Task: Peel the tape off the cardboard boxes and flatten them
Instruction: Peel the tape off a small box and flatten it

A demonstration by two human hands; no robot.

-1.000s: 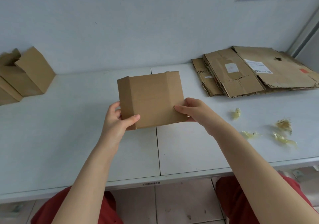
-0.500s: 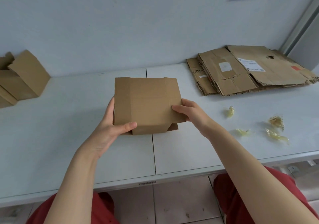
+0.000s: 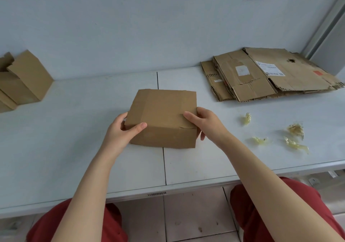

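Nearest you, your knees in red trousers [image 3: 280,213] show below the front edge of the white table [image 3: 74,148], where a small barcode sticker [image 3: 156,193] sits just left of the dark seam [image 3: 164,167] that runs front to back across the top.

Farther in, the small plain brown cardboard box [image 3: 164,115] sits across that seam, its top closed. Your left hand [image 3: 121,131] grasps its near left corner, left of the seam, with the thumb on top and the fingers curled round the side. Your right hand [image 3: 203,123] grasps the right edge, right of the seam, with the thumb on the top flap and the fingers down the side wall. A short split shows in the near face just below your right thumb.

Well right of the seam lie four crumpled yellowish tape scraps [image 3: 295,145], apart from the box and from your right hand.

Farther back on the same side, a stack of flattened brown cardboard sheets [image 3: 261,77] with white labels lies against the wall. Far left of the seam, a group of unflattened brown boxes [image 3: 24,79] stands at the wall. Nothing lies between your hands and the box.
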